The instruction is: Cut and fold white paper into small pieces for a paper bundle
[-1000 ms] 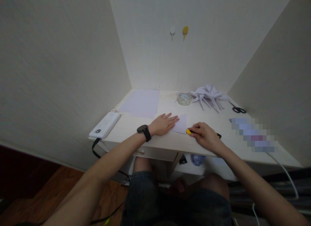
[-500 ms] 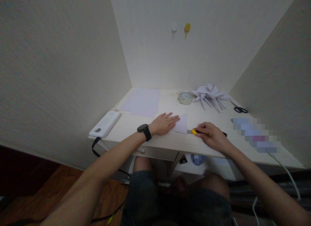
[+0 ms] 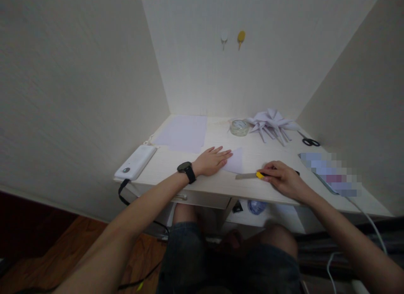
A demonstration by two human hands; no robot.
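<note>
My left hand point(image 3: 213, 160) lies flat on a small piece of white paper point(image 3: 235, 161), fingers stretched to the right and pressing it to the desk point(image 3: 202, 182). A dark watch is on that wrist. My right hand point(image 3: 284, 179) is closed around a utility knife point(image 3: 259, 175) with a black handle and a yellow part near the front. Its long blade is out and points left, just in front of the paper's lower edge. Whether the blade touches the desk I cannot tell.
White paper sheets point(image 3: 184, 132) lie at the back left. A tape roll point(image 3: 239, 128) and folded paper shapes point(image 3: 274, 123) stand at the back. Scissors point(image 3: 311, 142) and a blurred-out device point(image 3: 330, 174) are on the right; a white box-shaped device point(image 3: 136, 162) is at the left edge.
My right hand has drawn the knife slightly right and toward me. The blade, earlier partly at the paper's edge, now shows at full length. My left hand stays on the paper.
</note>
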